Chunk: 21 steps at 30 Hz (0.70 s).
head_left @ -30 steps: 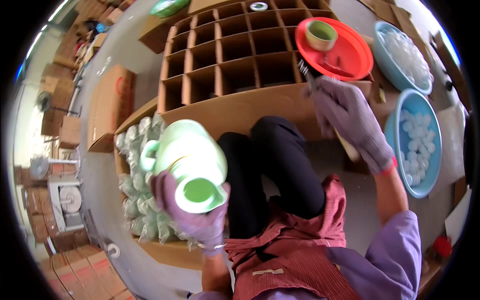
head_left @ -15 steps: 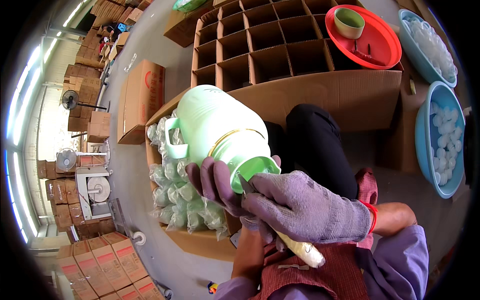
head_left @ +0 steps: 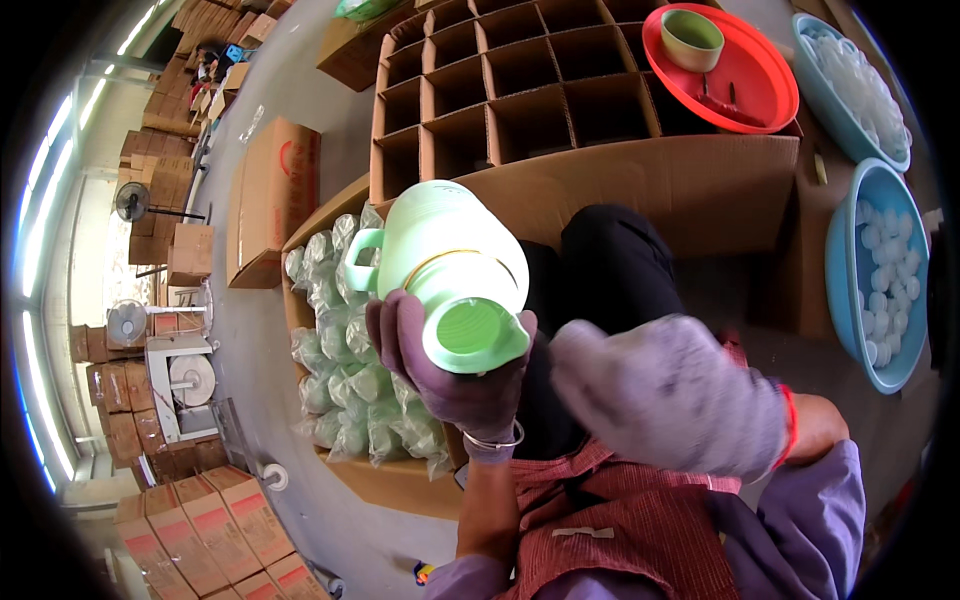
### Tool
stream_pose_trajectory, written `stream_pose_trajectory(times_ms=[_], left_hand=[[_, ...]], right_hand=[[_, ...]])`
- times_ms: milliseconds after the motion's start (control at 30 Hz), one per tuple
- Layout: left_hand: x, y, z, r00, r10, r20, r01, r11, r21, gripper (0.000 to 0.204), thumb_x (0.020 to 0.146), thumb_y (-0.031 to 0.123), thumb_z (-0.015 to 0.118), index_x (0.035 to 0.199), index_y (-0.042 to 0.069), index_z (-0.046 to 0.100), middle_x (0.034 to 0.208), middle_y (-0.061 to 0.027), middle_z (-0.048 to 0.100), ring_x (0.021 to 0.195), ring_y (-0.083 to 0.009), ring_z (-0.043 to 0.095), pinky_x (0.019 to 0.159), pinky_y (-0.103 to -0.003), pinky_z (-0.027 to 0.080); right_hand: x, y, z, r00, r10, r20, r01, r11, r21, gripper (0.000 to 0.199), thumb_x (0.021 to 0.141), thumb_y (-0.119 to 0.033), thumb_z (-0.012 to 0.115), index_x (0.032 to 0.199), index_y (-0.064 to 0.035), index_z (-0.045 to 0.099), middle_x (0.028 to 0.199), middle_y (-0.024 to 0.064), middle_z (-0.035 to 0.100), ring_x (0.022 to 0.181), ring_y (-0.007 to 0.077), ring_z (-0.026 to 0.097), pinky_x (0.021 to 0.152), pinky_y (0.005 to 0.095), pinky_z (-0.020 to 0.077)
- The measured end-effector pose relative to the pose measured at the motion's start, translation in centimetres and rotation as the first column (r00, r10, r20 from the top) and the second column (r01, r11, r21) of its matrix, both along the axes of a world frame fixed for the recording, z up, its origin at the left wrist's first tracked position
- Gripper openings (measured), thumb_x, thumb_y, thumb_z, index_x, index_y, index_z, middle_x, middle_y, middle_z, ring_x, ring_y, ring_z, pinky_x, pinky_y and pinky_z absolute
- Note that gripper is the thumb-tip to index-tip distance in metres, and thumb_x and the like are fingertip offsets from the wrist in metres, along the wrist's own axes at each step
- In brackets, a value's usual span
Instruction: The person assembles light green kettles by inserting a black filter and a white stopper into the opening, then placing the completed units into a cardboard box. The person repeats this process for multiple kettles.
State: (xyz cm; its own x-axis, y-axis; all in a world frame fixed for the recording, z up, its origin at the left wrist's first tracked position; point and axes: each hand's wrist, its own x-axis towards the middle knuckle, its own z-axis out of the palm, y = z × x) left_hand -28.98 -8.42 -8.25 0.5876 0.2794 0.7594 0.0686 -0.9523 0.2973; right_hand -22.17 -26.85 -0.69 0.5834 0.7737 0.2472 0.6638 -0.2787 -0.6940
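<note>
A light green vacuum jug (head_left: pixel 455 232) with a side handle and a gold ring is held tilted, its round spouted mouth facing me. My gloved left hand (head_left: pixel 440 385) wraps round it from below, near the neck. My gloved right hand (head_left: pixel 660 395) is apart from the jug, to its right above my lap. Motion blurs its fingers, and no knife shows in or around it.
An open carton (head_left: pixel 370 455) at left holds several plastic-wrapped pieces. Ahead stands a large carton with cardboard dividers (head_left: pixel 520 110). On its right corner lies a red basin (head_left: pixel 765 85) with a green cup (head_left: pixel 692 42). Blue basins (head_left: pixel 845 310) with white plastic parts stand right.
My right hand has drawn away from the jug's mouth to the right. The knife it held at the rim no longer shows. The jug's mouth has turned more toward me.
</note>
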Motion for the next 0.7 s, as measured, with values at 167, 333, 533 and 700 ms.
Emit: stream_pose_trajectory(times_ms=[167,333,533,700], left_hand=[[-0.4,0.5,1.3,0.994,-0.037,0.107,0.073,0.934,-0.350,0.097,0.068,0.038,0.090,0.143,0.000,0.042,0.143,-0.0184,0.043,0.136,-0.0371,0.040,0.111,-0.050,0.036],[0.4,-0.8,3.8,0.987,-0.076,0.139,0.127,0.906,-0.403,0.089,0.067,0.006,0.076,0.148,0.006,0.039,0.141,-0.0142,0.044,0.130,-0.0300,0.047,0.110,-0.043,0.041],[-0.4,-1.3,0.3,0.687,-0.084,0.721,0.716,-0.089,-0.693,0.069,0.101,0.051,0.044,0.151,0.005,0.034,0.153,-0.0122,0.041,0.141,-0.0265,0.039,0.120,-0.048,0.027],[-7.9,-0.1,-5.0,0.844,-0.450,0.291,0.236,-0.177,-0.956,0.103,0.082,0.078,0.057,0.143,-0.003,0.039,0.142,-0.0155,0.051,0.132,-0.0276,0.049,0.115,-0.045,0.035]], right_hand=[[11.4,-4.3,-3.5,0.871,-0.361,0.334,0.418,0.901,-0.117,0.014,0.093,-0.017,0.058,0.092,-0.0033,0.062,0.078,0.0215,0.061,0.075,0.0402,0.064,0.065,0.0456,0.0487],[24.0,-8.1,-6.8,0.555,-0.542,0.631,0.757,0.644,-0.112,0.030,0.089,-0.027,0.068,0.106,-0.0031,0.063,0.104,0.0185,0.066,0.093,0.0365,0.066,0.079,0.0474,0.0537],[10.7,0.5,-4.0,0.784,-0.007,-0.621,0.326,0.856,0.402,0.067,0.094,-0.036,0.066,0.142,0.0049,0.044,0.132,0.0193,0.057,0.125,0.0240,0.053,0.104,0.0349,0.0433],[9.0,-0.6,-2.8,0.984,-0.020,-0.178,0.111,0.848,0.519,0.031,0.083,-0.023,0.073,0.105,-0.0022,0.070,0.093,0.0070,0.065,0.087,0.0226,0.061,0.083,0.0350,0.0492]])
